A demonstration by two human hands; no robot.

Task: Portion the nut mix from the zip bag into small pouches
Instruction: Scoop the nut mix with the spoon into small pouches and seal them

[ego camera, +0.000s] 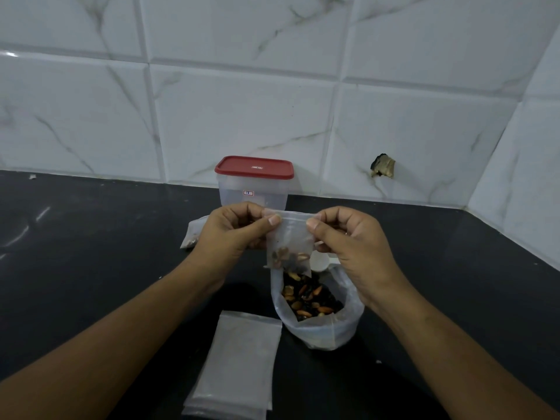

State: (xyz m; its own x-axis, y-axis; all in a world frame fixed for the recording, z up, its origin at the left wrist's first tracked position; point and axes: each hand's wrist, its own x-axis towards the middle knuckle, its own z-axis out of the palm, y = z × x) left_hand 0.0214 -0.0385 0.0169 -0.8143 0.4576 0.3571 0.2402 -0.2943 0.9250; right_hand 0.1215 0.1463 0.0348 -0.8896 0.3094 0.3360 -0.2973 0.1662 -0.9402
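Nearest, a flat stack of frosted empty pouches (239,359) lies on the dark worktop (91,268). Beside it stands the open, crumpled zip bag (321,331) of nut mix (309,298). Above it, left hand (230,228) and right hand (354,237) pinch the top edge of a small clear pouch (289,237), part-filled, fingers (272,220) curled. Behind is a translucent rectangular container (253,194) with a red lid (254,168).

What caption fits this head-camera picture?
Left hand and right hand pinch a pouch of nuts over the open zip bag.
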